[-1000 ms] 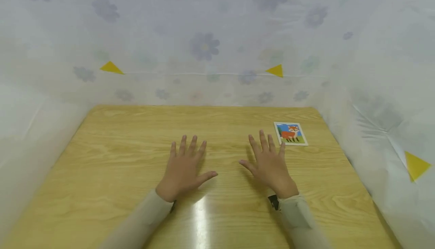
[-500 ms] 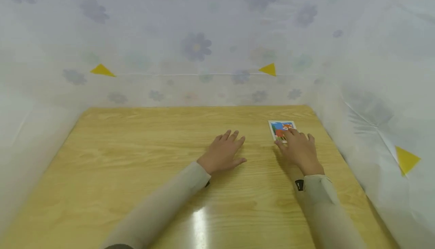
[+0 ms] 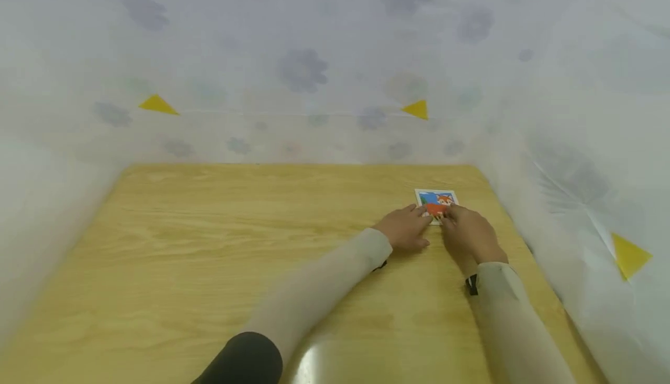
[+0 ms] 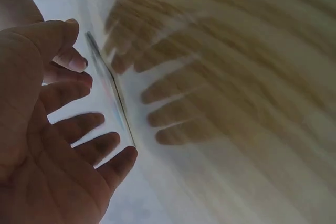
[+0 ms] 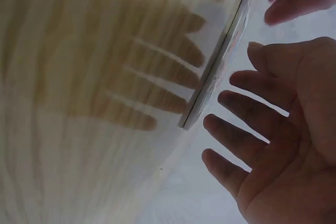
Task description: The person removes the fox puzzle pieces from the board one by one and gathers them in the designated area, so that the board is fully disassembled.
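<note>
A small square fox picture panel (image 3: 436,198) with a pale border lies flat on the wooden table, toward its far right. Seen edge-on in the right wrist view, the panel (image 5: 215,61) is thin and layered. My left hand (image 3: 405,228) reaches across to its near-left corner, fingers spread and loosely bent. At its near-right side, my right hand (image 3: 473,233) covers that corner in the head view. Both wrist views show the fingers of my left hand (image 4: 68,124) and right hand (image 5: 283,108) apart, pinching nothing, close over the panel.
The wood-grain table (image 3: 209,256) has a glossy top that reflects the hands. Pale flowered sheeting (image 3: 314,52) encloses the back and both sides. Yellow triangles (image 3: 159,105) are fixed on it. A dark band (image 3: 251,355) shows on my left arm.
Both hands have moved forward and right from mid-table to the fox panel. The right hand came over it first, then the left came alongside. The panel stays on the table.
</note>
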The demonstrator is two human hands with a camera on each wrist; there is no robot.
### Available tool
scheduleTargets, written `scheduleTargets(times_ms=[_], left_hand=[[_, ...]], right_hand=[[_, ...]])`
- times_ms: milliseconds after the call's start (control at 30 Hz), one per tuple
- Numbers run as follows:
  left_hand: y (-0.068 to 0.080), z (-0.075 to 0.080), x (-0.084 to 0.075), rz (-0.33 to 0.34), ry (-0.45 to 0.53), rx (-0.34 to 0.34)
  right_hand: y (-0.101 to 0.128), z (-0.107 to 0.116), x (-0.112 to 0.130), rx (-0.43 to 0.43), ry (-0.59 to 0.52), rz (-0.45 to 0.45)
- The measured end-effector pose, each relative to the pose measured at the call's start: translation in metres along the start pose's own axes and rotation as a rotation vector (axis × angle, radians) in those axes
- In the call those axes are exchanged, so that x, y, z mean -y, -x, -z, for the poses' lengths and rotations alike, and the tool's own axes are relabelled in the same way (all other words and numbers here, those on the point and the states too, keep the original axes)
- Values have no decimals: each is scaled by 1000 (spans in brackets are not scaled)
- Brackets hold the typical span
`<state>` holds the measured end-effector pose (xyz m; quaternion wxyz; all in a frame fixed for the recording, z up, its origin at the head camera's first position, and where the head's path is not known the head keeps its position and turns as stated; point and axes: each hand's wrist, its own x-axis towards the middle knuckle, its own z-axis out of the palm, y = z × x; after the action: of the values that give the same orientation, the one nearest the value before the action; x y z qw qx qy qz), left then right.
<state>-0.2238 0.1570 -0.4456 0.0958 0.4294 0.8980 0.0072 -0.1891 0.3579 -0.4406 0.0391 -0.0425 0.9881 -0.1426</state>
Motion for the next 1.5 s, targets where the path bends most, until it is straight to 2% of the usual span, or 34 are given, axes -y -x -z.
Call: scheduleTargets(times_ms=[133, 233, 400, 600, 967, 1067, 1200, 1500], left_hand=[[-7, -3, -20, -28, -52, 65], [-6, -4, -26, -19, -96, 76], [3, -3, -21, -46, -169, 12], [20, -4, -7, -92, -177, -4], [60, -2, 6, -92, -151, -50], [75, -5, 11, -107, -169, -82], [96, -11, 17, -103, -140, -107], [149, -18, 26, -59, -51, -59]], right_hand=[[9, -1, -7, 55, 25, -18], [12, 0, -6, 53, 27, -4], [13, -3, 2, 29, -3, 54], [14, -11, 21, 31, -15, 89], [23, -21, 62, -3, 33, 154], [26, -23, 76, 13, 38, 161], [34, -25, 94, 29, 39, 178], [54, -39, 136, -9, 92, 279]])
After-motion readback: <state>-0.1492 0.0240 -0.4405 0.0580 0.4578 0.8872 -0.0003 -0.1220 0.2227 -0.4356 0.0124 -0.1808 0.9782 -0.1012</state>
